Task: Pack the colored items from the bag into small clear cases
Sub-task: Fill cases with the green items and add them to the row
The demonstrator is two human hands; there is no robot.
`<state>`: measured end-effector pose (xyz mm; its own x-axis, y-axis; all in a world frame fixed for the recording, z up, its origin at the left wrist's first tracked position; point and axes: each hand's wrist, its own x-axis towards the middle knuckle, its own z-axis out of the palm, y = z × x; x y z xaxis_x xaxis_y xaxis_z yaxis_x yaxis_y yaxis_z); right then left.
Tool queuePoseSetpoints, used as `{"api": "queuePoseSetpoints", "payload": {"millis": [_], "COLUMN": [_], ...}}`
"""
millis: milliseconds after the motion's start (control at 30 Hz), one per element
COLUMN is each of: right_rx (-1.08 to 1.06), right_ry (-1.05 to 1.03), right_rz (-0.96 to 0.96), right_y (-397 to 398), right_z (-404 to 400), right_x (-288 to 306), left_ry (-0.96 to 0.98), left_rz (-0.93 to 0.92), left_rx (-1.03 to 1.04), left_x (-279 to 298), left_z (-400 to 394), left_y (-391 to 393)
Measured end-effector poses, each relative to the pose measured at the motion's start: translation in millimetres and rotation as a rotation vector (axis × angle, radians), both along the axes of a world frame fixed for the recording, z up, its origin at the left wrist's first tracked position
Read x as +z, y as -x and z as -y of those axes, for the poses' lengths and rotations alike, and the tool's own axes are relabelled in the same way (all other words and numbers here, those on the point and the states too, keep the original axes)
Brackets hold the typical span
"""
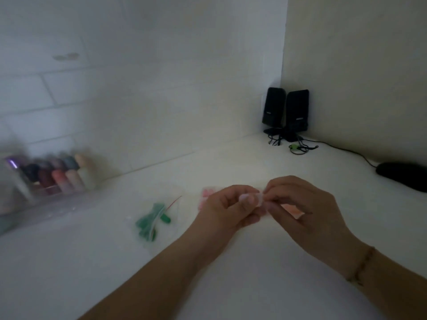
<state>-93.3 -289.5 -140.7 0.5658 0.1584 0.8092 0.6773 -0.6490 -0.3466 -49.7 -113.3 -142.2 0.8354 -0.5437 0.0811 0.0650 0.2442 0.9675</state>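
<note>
The counter (231,162) is showing a pale, creamy white. A clear bag (153,221) with a red zip line is holding green items (144,224). Pink items (206,197) are lying just beyond the left hand (227,210), and a peach-orange patch (294,210) is peeking out under the right hand (302,205). The bottles (62,174) at far left are showing pink, dark red, grey and cream. The speakers (286,112) at the far corner are appearing black.
</note>
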Motion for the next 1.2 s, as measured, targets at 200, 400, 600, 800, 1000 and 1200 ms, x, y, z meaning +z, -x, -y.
{"api": "queuePoseSetpoints", "payload": {"millis": [200, 400, 600, 800, 1000, 1200], "right_rx": [-0.076, -0.164, -0.175, -0.127, -0.075, -0.031], "right_ry": [0.169, 0.27, 0.251, 0.112, 0.059, 0.126], "right_rz": [0.101, 0.162, 0.086, 0.002, -0.092, 0.05], "right_y": [0, -2, 0, 5, 3, 4], "right_z": [-4, -6, -8, -9, -3, -6], "right_x": [-5, -9, -9, -3, -4, 9], "left_ry": [-0.024, 0.081, 0.041, -0.043, -0.189, 0.123], "left_rz": [-0.077, -0.208, -0.18, -0.043, 0.145, -0.084], "left_rx": [0.009, -0.069, -0.135, -0.199, -0.418, -0.066], "left_x": [2, 1, 1, 4, 2, 37], "left_z": [-2, -2, -5, -7, -4, -29], "left_y": [2, 1, -1, -1, 11, -8]}}
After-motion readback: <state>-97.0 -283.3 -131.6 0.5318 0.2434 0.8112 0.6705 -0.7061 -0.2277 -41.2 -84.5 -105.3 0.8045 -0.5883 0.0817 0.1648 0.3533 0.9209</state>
